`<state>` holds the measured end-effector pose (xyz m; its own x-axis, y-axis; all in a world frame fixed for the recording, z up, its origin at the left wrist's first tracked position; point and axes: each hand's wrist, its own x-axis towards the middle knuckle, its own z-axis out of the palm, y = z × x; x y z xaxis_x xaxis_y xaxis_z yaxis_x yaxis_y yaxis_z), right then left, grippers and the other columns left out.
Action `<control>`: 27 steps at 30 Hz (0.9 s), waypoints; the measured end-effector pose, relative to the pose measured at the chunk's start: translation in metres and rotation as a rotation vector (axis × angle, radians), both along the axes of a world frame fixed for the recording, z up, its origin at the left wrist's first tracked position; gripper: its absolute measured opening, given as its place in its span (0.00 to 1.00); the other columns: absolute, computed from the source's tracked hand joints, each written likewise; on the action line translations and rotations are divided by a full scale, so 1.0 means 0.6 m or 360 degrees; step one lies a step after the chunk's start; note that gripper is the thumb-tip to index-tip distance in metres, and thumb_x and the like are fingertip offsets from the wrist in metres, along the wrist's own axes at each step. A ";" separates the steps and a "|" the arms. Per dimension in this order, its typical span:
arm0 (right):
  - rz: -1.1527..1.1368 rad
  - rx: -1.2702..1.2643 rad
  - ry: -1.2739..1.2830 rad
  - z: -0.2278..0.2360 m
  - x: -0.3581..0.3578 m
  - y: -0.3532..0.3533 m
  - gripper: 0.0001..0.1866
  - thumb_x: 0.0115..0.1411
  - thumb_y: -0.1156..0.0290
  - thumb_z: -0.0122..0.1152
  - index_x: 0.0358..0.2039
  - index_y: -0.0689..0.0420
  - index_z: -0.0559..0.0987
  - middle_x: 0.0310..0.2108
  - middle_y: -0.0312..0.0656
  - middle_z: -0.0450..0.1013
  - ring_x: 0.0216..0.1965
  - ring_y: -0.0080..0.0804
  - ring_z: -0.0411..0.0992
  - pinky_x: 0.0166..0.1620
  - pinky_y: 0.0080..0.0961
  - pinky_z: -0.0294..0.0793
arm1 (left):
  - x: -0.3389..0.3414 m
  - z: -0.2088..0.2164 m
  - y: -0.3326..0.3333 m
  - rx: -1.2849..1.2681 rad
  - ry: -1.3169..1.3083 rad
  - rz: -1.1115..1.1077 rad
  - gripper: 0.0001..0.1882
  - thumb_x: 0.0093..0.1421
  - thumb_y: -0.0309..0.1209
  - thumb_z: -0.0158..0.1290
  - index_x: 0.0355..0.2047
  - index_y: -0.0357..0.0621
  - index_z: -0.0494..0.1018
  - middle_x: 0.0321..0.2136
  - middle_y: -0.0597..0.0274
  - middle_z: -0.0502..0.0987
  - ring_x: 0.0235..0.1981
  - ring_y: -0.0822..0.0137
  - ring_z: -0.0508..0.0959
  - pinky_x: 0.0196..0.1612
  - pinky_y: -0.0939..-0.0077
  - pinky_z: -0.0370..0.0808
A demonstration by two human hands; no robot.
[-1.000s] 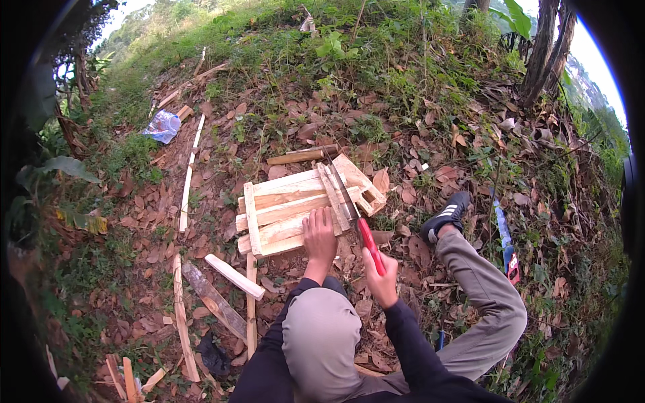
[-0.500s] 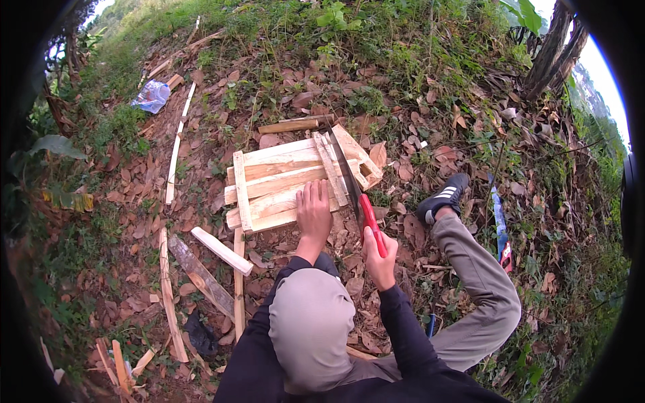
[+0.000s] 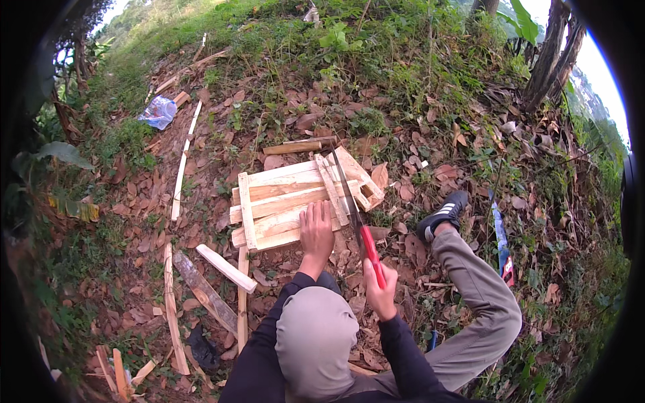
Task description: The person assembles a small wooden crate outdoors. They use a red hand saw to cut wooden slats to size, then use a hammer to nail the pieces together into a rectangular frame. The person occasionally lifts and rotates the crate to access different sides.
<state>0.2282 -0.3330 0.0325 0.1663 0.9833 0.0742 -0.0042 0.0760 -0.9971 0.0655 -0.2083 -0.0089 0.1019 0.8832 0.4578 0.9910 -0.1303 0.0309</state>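
Observation:
A slatted panel of pale planks (image 3: 279,207) lies on the leaf-covered ground, with crosspieces near both ends. My left hand (image 3: 317,235) rests flat on its near right part, fingers stretched over the planks beside the right crosspiece. Closed around the red handle of a handsaw (image 3: 371,250) is my right hand (image 3: 381,290). The saw's dark blade slants up and to the left along the panel's right end, over the plank ends. Just past the blade, a short wooden frame piece (image 3: 363,178) sits against the panel. Whether the teeth touch wood cannot be made out.
My bent left knee (image 3: 316,332) rises below the panel; my right shoe (image 3: 443,215) is to its right. Several loose strips and a pale wood block (image 3: 226,267) lie leftward. A clear plastic bag (image 3: 160,112) is farther off. A blue saw-like blade (image 3: 499,232) lies at right.
My right hand has drawn the saw back toward me, so its handle sits lower. My left hand stays on the planks. The whole view has shifted slightly.

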 end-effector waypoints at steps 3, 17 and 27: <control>-0.0015 -0.0097 -0.0016 -0.031 0.001 0.106 0.19 0.69 0.64 0.57 0.21 0.56 0.72 0.15 0.23 0.62 0.15 0.12 0.57 0.19 0.18 0.54 | 0.016 -0.008 -0.007 -0.0012 -0.0032 -0.0054 0.30 0.51 0.23 0.55 0.57 0.37 0.70 0.54 0.52 0.73 0.59 0.54 0.70 0.62 0.56 0.64; 0.0013 0.0063 -0.0077 0.005 -0.017 0.030 0.18 0.69 0.65 0.58 0.22 0.59 0.73 0.16 0.24 0.62 0.17 0.10 0.55 0.20 0.17 0.52 | 0.005 -0.020 0.029 0.0089 0.0090 0.0010 0.27 0.55 0.24 0.52 0.57 0.37 0.71 0.54 0.51 0.74 0.59 0.54 0.71 0.63 0.53 0.63; 0.0068 0.0041 -0.0208 0.026 0.001 0.040 0.21 0.68 0.62 0.58 0.19 0.57 0.71 0.14 0.23 0.61 0.17 0.10 0.54 0.20 0.19 0.51 | -0.010 -0.012 0.053 0.0110 0.0062 -0.0018 0.24 0.54 0.24 0.53 0.54 0.35 0.71 0.50 0.50 0.74 0.56 0.53 0.71 0.58 0.58 0.68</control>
<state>0.2289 -0.3092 0.0482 0.1115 0.9867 0.1180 0.1221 0.1042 -0.9870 0.0595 -0.1765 -0.0158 0.1303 0.8483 0.5133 0.9897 -0.1419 -0.0168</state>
